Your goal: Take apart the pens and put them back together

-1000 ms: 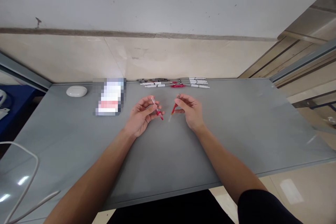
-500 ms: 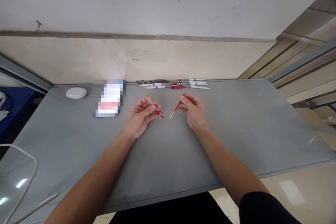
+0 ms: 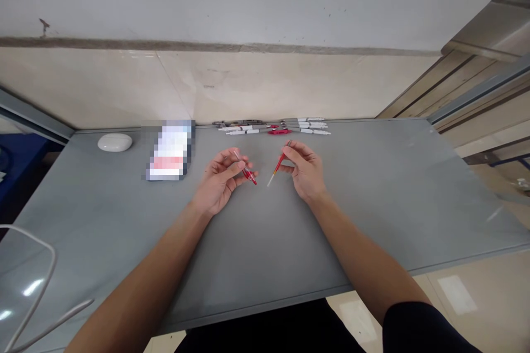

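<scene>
Between its thumb and fingers, my left hand (image 3: 221, 179) pinches a clear and red pen barrel (image 3: 249, 175), tilted down to the right. My right hand (image 3: 305, 171) grips a red pen refill (image 3: 279, 165) near its upper end. The refill's pale, see-through end points down to the left, apart from the barrel. Both parts are held over the grey table (image 3: 260, 253). Beyond the hands, white pen parts (image 3: 315, 132) and dark ones lie in rows along the wall, with red pieces (image 3: 280, 132) among them.
A blurred-out phone-like slab (image 3: 168, 151) lies left of my left hand. Farther left sits a white rounded case or mouse (image 3: 115, 142). A white cable (image 3: 52, 265) curves over the table's near left corner. The wall (image 3: 290, 85) bounds the far edge.
The view has shifted slightly. Both hands keep their grips on the barrel and the refill, with almost no change in their positions.
</scene>
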Demonstrator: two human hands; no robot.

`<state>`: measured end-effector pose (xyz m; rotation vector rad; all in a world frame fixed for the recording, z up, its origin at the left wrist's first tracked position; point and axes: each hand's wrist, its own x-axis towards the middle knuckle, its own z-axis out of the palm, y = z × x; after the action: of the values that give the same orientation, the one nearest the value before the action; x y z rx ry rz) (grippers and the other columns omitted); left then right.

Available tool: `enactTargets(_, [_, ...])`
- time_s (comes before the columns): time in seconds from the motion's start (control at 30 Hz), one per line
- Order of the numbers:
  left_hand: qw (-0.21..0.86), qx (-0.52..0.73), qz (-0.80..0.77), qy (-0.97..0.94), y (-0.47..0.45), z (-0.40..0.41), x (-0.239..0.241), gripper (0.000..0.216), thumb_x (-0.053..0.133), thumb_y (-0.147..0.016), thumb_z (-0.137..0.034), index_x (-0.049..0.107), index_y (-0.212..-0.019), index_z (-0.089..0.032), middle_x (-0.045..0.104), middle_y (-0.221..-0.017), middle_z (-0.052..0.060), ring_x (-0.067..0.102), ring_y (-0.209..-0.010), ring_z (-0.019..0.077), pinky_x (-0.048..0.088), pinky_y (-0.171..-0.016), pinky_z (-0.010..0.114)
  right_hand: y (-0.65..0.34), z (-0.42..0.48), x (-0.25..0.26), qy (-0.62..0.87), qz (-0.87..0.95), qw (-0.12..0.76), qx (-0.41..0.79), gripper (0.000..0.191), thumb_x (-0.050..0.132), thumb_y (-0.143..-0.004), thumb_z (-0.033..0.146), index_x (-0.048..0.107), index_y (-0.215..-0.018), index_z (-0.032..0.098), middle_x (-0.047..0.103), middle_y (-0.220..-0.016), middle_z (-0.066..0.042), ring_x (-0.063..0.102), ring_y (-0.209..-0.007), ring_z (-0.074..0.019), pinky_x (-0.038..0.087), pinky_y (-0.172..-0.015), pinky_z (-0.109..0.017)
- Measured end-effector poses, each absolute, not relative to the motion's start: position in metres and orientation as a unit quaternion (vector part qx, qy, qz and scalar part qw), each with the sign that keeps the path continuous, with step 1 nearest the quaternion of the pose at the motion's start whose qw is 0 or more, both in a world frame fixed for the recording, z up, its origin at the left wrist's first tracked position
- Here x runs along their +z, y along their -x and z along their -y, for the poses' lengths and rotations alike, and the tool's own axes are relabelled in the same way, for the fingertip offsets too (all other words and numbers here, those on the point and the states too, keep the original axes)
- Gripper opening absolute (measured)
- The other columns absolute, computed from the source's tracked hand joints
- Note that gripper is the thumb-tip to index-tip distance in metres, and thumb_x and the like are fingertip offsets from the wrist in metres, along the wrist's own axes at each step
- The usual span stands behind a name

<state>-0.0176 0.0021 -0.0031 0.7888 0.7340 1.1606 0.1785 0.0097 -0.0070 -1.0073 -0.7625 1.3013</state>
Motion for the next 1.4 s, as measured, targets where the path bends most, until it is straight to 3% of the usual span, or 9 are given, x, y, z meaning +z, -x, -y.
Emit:
enactTargets(0.3, [0.709, 0.487, -0.341, -0.379, 0.016, -0.002, -0.002, 0.032, 0.073, -0.077, -0.020, 0.065, -0.109, -0.021, 0.065, -0.099, 0.003, 0.067, -0.086, 0.0198, 0.057, -0.085, 0.049, -0.179, -0.005, -0.003, 0.424, 0.370, 0.584, 0.586, 0.020, 0.074, -0.070, 0.037, 0.072, -0.085, 0.026, 0.068, -0.084, 0.000, 0.064, -0.073, -0.0141, 0.058, -0.065, -0.032])
enactTargets(0.5, [0.710, 0.456, -0.357, -0.400, 0.014, -0.007, 0.007, 0.035, 0.072, -0.078, -0.023, 0.063, -0.113, -0.022, 0.065, -0.103, 0.005, 0.067, -0.088, 0.0202, 0.058, -0.081, 0.043, -0.177, -0.006, 0.002, 0.416, 0.382, 0.569, 0.597, 0.019, 0.072, -0.071, 0.036, 0.073, -0.087, 0.026, 0.069, -0.085, -0.001, 0.064, -0.073, -0.0146, 0.059, -0.067, -0.035])
enactTargets(0.83, [0.637, 0.384, -0.418, -0.521, 0.013, -0.029, 0.029, 0.041, 0.071, -0.079, -0.032, 0.060, -0.116, -0.021, 0.065, -0.104, 0.008, 0.066, -0.079, 0.0188, 0.055, -0.073, 0.036, -0.174, -0.020, 0.016, 0.418, 0.422, 0.546, 0.591, 0.024, 0.074, -0.069, 0.039, 0.072, -0.086, 0.024, 0.068, -0.083, -0.001, 0.063, -0.070, -0.0142, 0.061, -0.064, -0.034])
enactTargets(1.07, [0.609, 0.362, -0.387, -0.590, 0.011, -0.053, 0.025, 0.038, 0.067, -0.080, -0.032, 0.061, -0.116, -0.023, 0.066, -0.095, 0.006, 0.065, -0.080, 0.0193, 0.052, -0.066, 0.032, -0.174, -0.041, 0.018, 0.424, 0.384, 0.624, 0.532, 0.023, 0.076, -0.066, 0.038, 0.069, -0.083, 0.024, 0.066, -0.080, 0.001, 0.062, -0.068, -0.0133, 0.059, -0.062, -0.033])
enactTargets(1.4, [0.552, 0.270, -0.352, -0.706, 0.008, -0.065, 0.029, 0.026, 0.055, -0.086, -0.031, 0.069, -0.107, -0.022, 0.063, -0.078, 0.004, 0.058, -0.073, 0.0177, 0.048, -0.062, 0.029, -0.172, -0.067, 0.016, 0.418, 0.273, 0.738, 0.455, 0.026, 0.075, -0.066, 0.037, 0.064, -0.085, 0.024, 0.065, -0.095, 0.001, 0.061, -0.070, -0.0097, 0.057, -0.060, -0.026])
